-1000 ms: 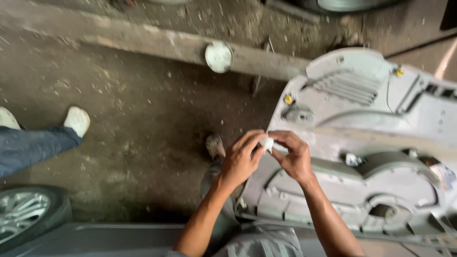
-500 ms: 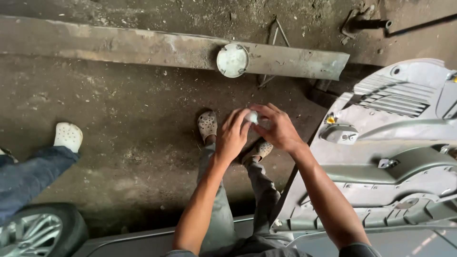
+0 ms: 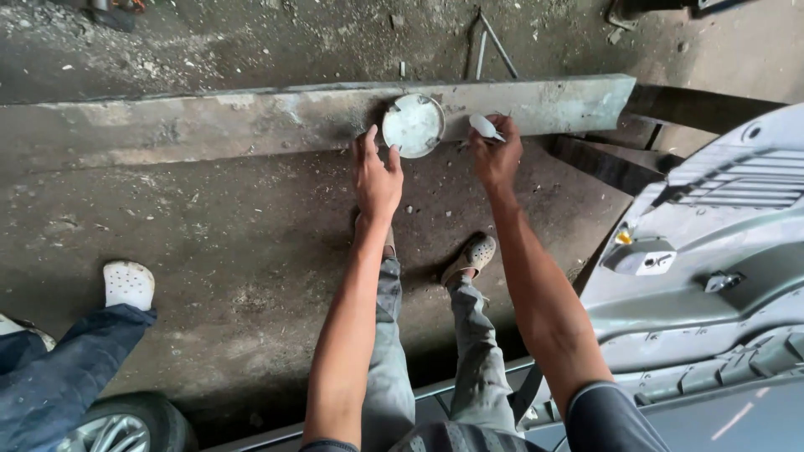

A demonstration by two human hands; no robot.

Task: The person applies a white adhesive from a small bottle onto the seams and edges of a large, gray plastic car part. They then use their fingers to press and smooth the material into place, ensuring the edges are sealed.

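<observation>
Head view, looking down. A long, weathered grey concrete beam runs across the dirt floor from 9 o'clock to 2 o'clock. On it, near 12 o'clock, sits a round, pale, shallow metal tin.

Left hand: fingers spread loosely, grip empty, fingertips just at the tin's 8 o'clock edge; contact cannot be confirmed. Right hand: grip pinching a small white oval object, held over the beam just beside the tin at its 3 o'clock.

Grey moulded plastic car panel lies at 3 to 4 o'clock; a small white rectangular label with a yellow clip above it sits on its left part. Another person's white clog and blue trouser leg at 8 o'clock; wheel at 7 o'clock.

Against half a second ago: both hands were joined around the white object above the person's feet; they are now parted and stretched forward to the beam. The view has shifted, so the tin sits lower in frame.
</observation>
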